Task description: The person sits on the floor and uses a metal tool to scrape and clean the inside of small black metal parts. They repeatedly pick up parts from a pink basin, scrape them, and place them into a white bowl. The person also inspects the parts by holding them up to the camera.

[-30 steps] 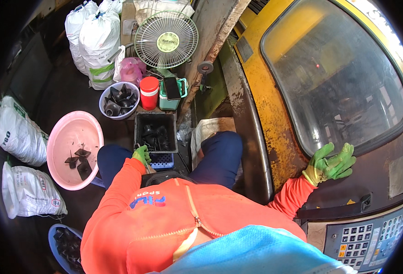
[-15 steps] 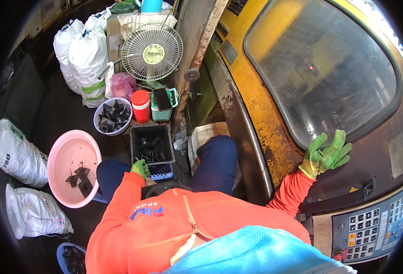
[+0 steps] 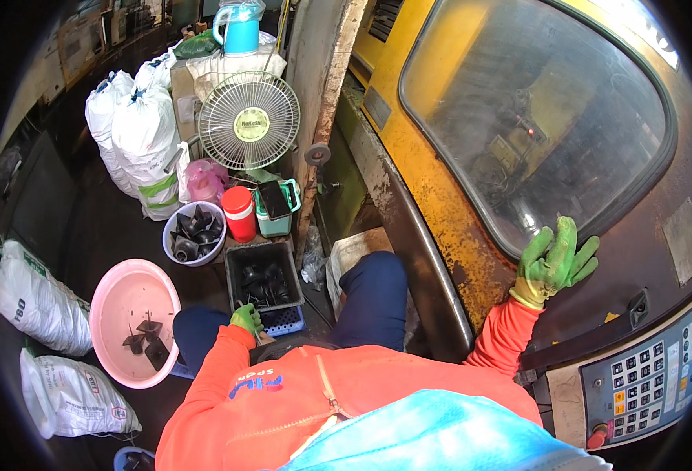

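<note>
Green-and-yellow work gloves cover both hands. My right hand (image 3: 554, 265) lies with its fingers spread at the lower edge of the window (image 3: 534, 118) in the yellow machine door (image 3: 432, 196). Close to my left thigh, my left hand (image 3: 246, 319) is closed, with its fingers curled; a thin tan piece shows just below it, too small to name. Just beyond that hand stands a black crate (image 3: 297, 292) holding several black moulded parts (image 3: 264, 284). Under the crate is a blue perforated basket (image 3: 284, 320).
To the left, a pink basin (image 3: 110, 345) holds a few dark pieces. Beyond are a pale basin (image 3: 175, 250) of black parts, a red jug (image 3: 240, 213), a green cooler (image 3: 275, 224), a fan (image 3: 249, 124) and white sacks (image 3: 146, 137). A button panel (image 3: 636, 385) is at lower right.
The whole view has shifted, with the scene sitting lower in the picture. My right hand stays at the door, its fingers slightly re-angled; my left hand remains closed by the crate.
</note>
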`<move>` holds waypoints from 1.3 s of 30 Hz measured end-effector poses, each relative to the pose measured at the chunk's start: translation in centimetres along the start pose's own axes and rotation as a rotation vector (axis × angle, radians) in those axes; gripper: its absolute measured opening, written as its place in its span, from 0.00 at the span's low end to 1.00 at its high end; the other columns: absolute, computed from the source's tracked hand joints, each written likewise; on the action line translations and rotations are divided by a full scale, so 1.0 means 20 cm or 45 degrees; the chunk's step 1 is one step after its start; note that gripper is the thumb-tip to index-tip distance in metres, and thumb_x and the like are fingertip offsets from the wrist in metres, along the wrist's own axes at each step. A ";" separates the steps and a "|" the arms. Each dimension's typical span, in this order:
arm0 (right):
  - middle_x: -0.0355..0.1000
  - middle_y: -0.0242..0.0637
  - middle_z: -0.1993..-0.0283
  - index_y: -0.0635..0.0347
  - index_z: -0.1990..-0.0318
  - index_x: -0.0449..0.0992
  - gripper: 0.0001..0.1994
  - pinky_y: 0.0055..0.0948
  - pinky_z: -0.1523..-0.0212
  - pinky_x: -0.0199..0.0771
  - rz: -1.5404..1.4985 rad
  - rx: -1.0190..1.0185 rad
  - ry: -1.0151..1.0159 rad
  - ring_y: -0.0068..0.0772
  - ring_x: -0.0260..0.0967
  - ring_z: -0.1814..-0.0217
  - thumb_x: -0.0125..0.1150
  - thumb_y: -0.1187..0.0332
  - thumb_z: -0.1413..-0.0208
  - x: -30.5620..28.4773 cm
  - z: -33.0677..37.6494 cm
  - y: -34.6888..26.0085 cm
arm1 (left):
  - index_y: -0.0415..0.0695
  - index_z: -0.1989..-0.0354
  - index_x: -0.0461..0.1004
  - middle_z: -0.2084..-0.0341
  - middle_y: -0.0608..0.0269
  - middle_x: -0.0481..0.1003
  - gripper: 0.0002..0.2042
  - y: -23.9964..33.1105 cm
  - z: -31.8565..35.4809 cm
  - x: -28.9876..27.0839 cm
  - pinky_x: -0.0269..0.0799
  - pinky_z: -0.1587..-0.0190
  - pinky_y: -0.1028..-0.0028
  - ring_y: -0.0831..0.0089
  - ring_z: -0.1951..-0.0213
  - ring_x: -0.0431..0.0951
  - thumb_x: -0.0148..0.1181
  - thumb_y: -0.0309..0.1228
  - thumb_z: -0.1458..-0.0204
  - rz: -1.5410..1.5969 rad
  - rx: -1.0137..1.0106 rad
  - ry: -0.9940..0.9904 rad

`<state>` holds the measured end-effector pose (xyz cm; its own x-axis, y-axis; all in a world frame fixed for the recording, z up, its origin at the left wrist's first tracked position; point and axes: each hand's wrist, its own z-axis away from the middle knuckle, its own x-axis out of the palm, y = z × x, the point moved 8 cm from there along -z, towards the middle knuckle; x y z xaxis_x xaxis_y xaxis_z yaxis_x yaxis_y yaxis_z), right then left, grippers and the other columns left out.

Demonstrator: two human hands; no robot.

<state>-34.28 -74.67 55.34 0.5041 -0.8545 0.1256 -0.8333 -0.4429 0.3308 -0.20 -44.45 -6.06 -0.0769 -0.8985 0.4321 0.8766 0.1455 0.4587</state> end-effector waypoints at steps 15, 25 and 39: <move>0.79 0.31 0.56 0.53 0.57 0.79 0.14 0.47 0.56 0.65 0.004 -0.012 0.005 0.58 0.72 0.54 0.64 0.74 0.54 0.01 0.00 0.00 | 0.53 0.80 0.61 0.89 0.72 0.56 0.12 0.01 0.06 0.03 0.51 0.85 0.70 0.74 0.88 0.55 0.50 0.34 0.43 0.080 0.012 -0.028; 0.80 0.28 0.54 0.52 0.56 0.81 0.15 0.50 0.44 0.62 -0.079 0.063 0.040 0.59 0.70 0.45 0.64 0.74 0.54 -0.01 0.02 0.02 | 0.53 0.78 0.62 0.89 0.71 0.59 0.14 0.02 0.08 0.02 0.54 0.84 0.70 0.73 0.88 0.58 0.50 0.40 0.39 0.027 0.019 0.041; 0.78 0.27 0.62 0.52 0.61 0.78 0.13 0.41 0.65 0.61 -0.052 -0.059 0.071 0.51 0.69 0.63 0.61 0.77 0.57 0.00 -0.01 -0.01 | 0.54 0.80 0.62 0.90 0.71 0.59 0.14 0.03 0.06 -0.02 0.52 0.85 0.69 0.73 0.88 0.58 0.50 0.38 0.40 0.022 0.064 0.079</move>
<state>-33.97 -74.52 55.40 0.5500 -0.8192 0.1624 -0.8012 -0.4626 0.3796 -0.18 -43.54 -4.93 -0.0311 -0.9193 0.3924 0.8526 0.1805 0.4904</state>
